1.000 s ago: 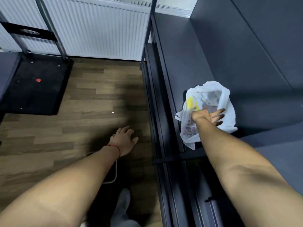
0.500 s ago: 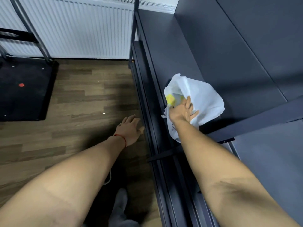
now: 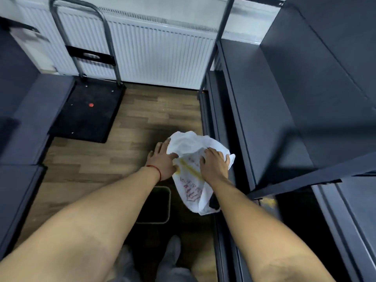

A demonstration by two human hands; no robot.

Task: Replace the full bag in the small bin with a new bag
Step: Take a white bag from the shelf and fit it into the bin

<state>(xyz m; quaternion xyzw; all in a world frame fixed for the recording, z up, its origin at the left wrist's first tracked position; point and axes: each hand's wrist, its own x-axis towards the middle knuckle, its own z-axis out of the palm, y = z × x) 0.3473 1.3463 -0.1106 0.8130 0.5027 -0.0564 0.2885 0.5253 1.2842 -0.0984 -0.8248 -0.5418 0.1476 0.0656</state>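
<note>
A white plastic bag [image 3: 191, 180] with red print and a yellow stripe hangs crumpled above the floor, held between both hands. My left hand [image 3: 162, 159] grips its left edge and wears a red thread at the wrist. My right hand [image 3: 213, 165] clutches its right side from above. Below and slightly left stands the small bin [image 3: 166, 202], a dark rectangular box with a pale rim. Its inside looks dark, and my left forearm covers part of it.
Dark grey metal shelves [image 3: 274, 119] run along the right, close to the bag. A black hand-truck platform [image 3: 89, 110] stands at the back left before a white radiator [image 3: 152, 53]. My feet in grey socks [image 3: 168, 259] are on the wooden floor.
My right hand has carried the bag off the shelf and leftward over the floor. My left hand has come up and taken hold of it. The view has tilted, and the bin now shows.
</note>
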